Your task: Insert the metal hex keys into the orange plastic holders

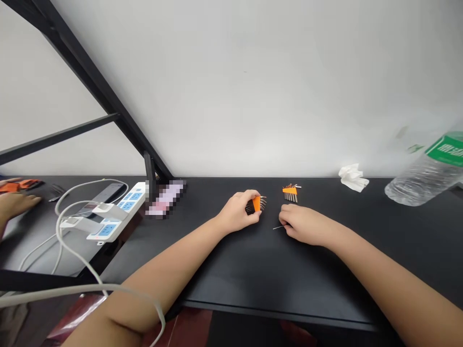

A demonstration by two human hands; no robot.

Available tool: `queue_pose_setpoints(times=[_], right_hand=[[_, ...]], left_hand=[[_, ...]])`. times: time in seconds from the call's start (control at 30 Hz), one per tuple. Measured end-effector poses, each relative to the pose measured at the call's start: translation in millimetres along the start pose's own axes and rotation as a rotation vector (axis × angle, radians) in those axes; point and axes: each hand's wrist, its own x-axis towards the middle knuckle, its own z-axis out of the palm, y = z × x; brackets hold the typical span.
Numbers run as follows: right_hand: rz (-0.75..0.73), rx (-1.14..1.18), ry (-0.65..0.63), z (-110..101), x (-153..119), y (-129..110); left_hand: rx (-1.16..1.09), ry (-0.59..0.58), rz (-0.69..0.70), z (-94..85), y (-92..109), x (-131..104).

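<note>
1. Near the centre of the frame, the left hand is pinching the orange key holder; it lies between thumb and fingers, at their tips.
2. To the right of it, the right hand is closed and pinches a thin metal key, which points out leftward.
3. Just above this hand, the second orange holder rests on the black table.

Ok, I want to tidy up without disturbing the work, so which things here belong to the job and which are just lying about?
Likely the job:
- orange key holder, in the left hand
- thin metal rod, in the right hand
- second orange holder

Apparently just lying about:
- crumpled tissue
- plastic bottle
- power strip
</note>
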Motion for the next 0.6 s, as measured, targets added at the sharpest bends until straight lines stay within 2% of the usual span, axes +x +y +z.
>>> queue_pose_setpoints(times=[0.23,0.6], right_hand=[[0.085,-0.126,-0.013,7.5,-0.1,-4.9],[0.086,-0.115,0.064,3.9,-1.8,-7.2]], left_hand=[[-0.11,-0.069,0.141,1.2,-2.5,5.2],[-0.187,0.014,0.141,0.7,-0.8,3.7]])
